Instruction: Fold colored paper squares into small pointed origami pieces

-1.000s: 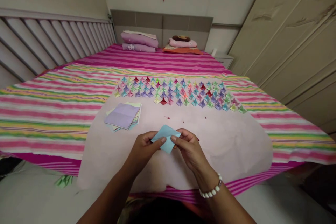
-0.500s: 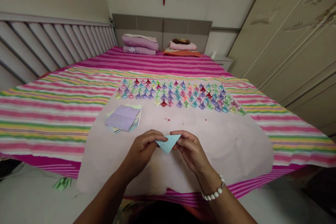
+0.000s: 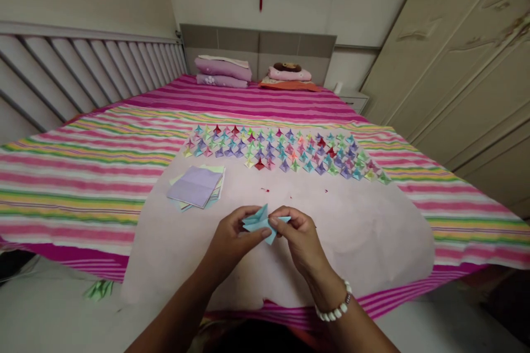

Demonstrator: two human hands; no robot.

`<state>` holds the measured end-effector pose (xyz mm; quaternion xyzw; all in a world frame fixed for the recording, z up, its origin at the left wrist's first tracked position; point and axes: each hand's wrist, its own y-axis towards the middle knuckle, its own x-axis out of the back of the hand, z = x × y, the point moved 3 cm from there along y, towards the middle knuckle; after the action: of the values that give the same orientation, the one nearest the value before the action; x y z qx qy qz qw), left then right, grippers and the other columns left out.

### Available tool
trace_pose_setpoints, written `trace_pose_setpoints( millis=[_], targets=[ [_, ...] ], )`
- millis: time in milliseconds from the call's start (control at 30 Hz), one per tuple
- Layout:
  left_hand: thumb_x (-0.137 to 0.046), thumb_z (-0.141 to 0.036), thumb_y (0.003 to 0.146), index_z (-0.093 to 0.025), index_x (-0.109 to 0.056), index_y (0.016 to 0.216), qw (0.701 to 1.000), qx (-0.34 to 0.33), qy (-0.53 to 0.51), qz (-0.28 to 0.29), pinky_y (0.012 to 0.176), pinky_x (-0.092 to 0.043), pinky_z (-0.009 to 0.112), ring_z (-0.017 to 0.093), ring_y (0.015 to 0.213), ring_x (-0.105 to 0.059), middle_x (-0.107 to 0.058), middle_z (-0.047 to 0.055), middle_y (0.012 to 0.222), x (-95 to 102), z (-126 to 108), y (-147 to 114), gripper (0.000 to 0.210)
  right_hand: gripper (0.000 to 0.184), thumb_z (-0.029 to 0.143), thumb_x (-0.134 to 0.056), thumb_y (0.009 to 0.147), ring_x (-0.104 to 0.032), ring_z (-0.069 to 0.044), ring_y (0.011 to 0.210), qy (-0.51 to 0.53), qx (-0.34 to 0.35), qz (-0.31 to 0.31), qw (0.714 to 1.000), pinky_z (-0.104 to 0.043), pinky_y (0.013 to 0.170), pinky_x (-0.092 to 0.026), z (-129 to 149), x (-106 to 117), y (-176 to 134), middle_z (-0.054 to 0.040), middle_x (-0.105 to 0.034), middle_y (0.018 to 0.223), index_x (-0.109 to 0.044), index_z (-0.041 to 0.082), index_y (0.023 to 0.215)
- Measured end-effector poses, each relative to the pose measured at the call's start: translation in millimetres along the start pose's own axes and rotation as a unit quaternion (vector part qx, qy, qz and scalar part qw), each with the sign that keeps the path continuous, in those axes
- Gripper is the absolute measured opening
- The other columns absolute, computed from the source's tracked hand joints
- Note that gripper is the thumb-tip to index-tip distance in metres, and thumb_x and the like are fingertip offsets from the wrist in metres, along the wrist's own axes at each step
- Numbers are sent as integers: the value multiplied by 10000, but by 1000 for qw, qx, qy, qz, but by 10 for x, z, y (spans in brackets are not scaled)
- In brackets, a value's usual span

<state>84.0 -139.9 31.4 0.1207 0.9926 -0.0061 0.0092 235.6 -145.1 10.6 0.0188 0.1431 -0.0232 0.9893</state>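
Observation:
A light blue folded paper [image 3: 260, 223] is held between both hands above the pale sheet. One flap of it stands up, and points stick out to the sides and below. My left hand [image 3: 235, 234] pinches its left part, with the thumb lying across the front. My right hand [image 3: 296, 231], with a white bead bracelet at the wrist, grips the right part between thumb and fingers. To the left lies a stack of square papers [image 3: 195, 186], a lilac one on top. Farther off, several rows of small folded paper pieces [image 3: 285, 149] in many colours cover the sheet's far part.
The pale sheet [image 3: 364, 231] lies on a bed with a striped cover [image 3: 74, 193]. Small dark red bits [image 3: 265, 190] are on the sheet. Folded bedding [image 3: 223, 71] sits by the headboard. A slatted rail [image 3: 111, 66] runs along the left, and a wardrobe [image 3: 459, 66] stands right.
The blue paper was a flat triangle; now one flap is raised and it has several points. My left thumb has moved across its front, and my right thumb presses near its middle.

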Motion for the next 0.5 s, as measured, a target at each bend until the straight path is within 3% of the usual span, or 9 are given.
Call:
trace_pose_setpoints(
  millis=[100, 233, 400, 500],
  targets=[
    [-751, -362, 684, -148, -700, 767, 1000, 20, -18, -3, 694, -490, 276, 170, 726, -627, -695, 25, 733, -44, 53, 23, 236, 125, 312, -767, 686, -453, -96, 522, -22, 12, 3, 1000, -234, 510, -355, 9, -17, -14, 13, -634, 627, -716, 200, 706],
    [-815, -296, 597, -177, -690, 963, 996, 25, -81, -14, 757, -509, 302, 195, 825, -653, -729, 38, 876, -41, 73, 26, 405, 132, 323, -764, 692, -462, -112, 536, -31, 16, -10, 999, -246, 515, -361, -1, 13, -5, 7, -628, 624, -717, 204, 725],
    [-700, -255, 733, -186, -719, 898, 998, -55, -16, 26, 772, -501, 290, 191, 849, -646, -716, 52, 898, 12, -75, -8, 180, 136, 336, -765, 697, -438, -109, 513, -33, 8, -14, 999, -249, 511, -360, -26, 46, 12, 24, -582, 558, -721, 213, 735],
    [-638, -291, 794, -191, -728, 885, 994, -91, 26, 47, 758, -493, 281, 193, 869, -632, -702, 62, 943, 19, -133, -34, 162, 144, 342, -770, 688, -443, -113, 508, -34, 6, -20, 999, -255, 511, -366, -38, 40, 7, 24, -580, 547, -723, 212, 729]
  ],
)
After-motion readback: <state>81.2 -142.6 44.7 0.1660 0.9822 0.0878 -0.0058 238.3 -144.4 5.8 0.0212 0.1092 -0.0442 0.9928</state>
